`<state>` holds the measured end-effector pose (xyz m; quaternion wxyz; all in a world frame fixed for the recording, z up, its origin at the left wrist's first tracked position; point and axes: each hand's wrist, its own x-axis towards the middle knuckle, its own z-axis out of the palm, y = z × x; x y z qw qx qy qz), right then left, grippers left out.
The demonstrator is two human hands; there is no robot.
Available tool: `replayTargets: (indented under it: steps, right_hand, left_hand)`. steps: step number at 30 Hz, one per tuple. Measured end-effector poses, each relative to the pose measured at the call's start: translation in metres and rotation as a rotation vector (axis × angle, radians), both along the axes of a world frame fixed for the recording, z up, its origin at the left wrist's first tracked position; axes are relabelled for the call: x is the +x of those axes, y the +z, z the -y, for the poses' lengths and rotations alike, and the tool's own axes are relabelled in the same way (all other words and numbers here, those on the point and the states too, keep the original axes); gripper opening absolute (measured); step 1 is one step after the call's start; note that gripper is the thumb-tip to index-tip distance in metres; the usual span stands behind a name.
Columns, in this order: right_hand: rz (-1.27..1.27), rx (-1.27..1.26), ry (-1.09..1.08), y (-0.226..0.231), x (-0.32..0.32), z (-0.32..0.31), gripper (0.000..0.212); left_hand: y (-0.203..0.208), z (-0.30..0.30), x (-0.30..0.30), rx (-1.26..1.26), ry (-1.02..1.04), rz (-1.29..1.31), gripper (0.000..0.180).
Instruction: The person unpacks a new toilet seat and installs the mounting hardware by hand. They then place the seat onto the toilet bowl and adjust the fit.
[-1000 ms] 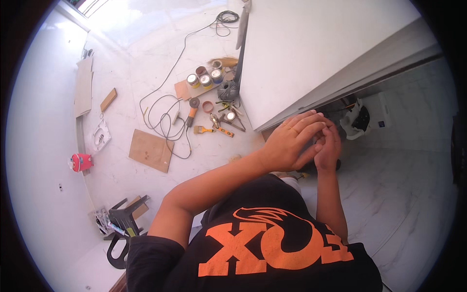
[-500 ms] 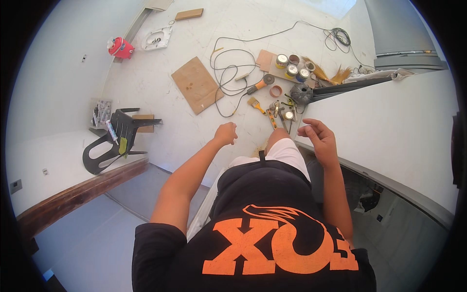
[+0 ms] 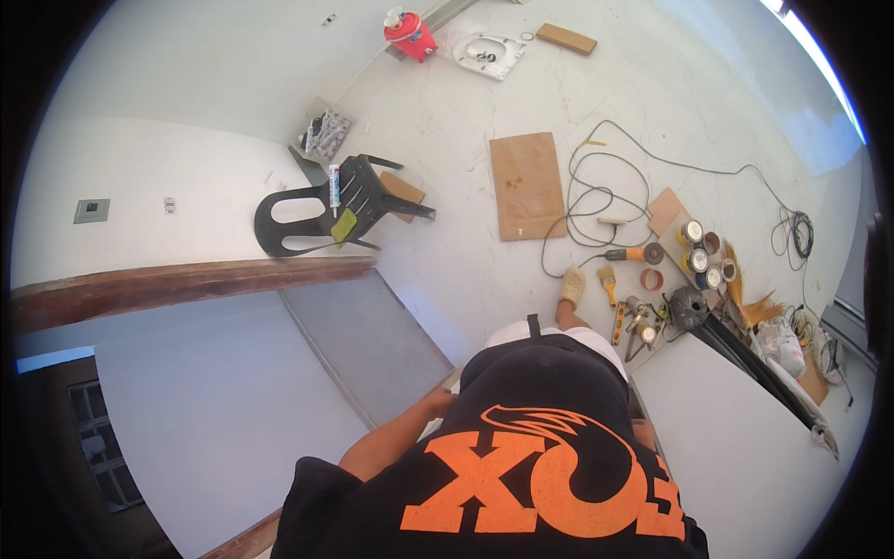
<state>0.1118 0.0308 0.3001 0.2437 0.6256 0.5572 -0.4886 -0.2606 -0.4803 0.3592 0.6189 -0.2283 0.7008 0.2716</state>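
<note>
My left hand (image 3: 438, 402) is down by my left hip, close to the white shorts (image 3: 503, 337). Its fingers are partly hidden against my body, so their grip does not show. Only a small patch of skin from my right hand or wrist (image 3: 643, 432) appears past the black shirt (image 3: 559, 373), beside the white panel (image 3: 717, 410). The shirt covers the rest of it. In front of me, a foot in a beige clog (image 3: 572, 289) stands by a yellow-handled paintbrush (image 3: 607, 284), a small level (image 3: 618, 323) and an orange angle grinder (image 3: 635, 254).
To the left, a black plastic chair (image 3: 358, 200) holds a sealant tube (image 3: 334, 189). A brown board (image 3: 528, 186) and a looping black cord (image 3: 596, 186) lie on the floor. Several cans (image 3: 695, 260) stand at the right. Farther off are a red jug (image 3: 410, 37) and a toilet seat (image 3: 489, 56).
Both hands have dropped from in front of me to beside my body. The view has turned left, shifting the chair and floor items rightward; a clog now shows ahead.
</note>
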Motion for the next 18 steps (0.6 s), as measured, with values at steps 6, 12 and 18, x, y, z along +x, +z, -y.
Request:
replayTargets:
  steps: [6,12,18]
  right_hand:
    - [-0.196,0.032,0.033,0.008,-0.282,-0.177,0.023]
    - [-0.73,0.488,0.134,0.114,-0.525,-0.255,0.029]
    - [-0.529,0.535,0.14,0.123,-0.569,-0.164,0.023]
  left_hand:
    - [0.011,-0.111,-0.137,0.066,0.269,-0.383,0.074]
    - [-0.002,-0.125,-0.253,0.039,0.238,-0.362,0.063]
    - [-0.034,-0.132,-0.411,0.072,0.088,-0.276,0.063]
